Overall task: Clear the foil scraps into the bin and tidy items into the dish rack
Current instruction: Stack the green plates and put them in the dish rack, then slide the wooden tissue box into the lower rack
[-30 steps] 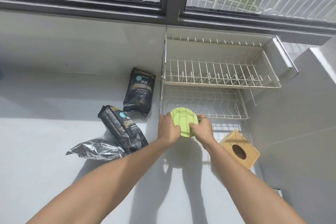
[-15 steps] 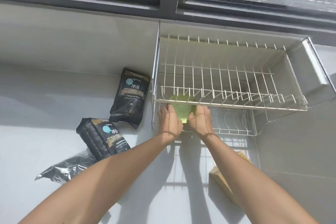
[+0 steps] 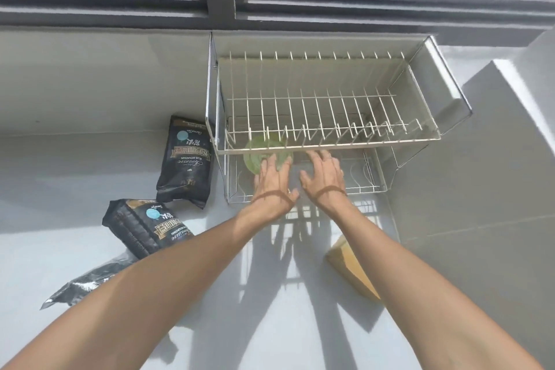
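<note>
Left hand [image 3: 271, 180] fingers spread, touching green plate [image 3: 260, 151] | right hand [image 3: 322, 174] open, empty | dish rack [image 3: 330, 146] lower tier

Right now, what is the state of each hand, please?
Left hand: open, fingers on the green plate in the rack's lower level.
Right hand: open, holding nothing.
</note>
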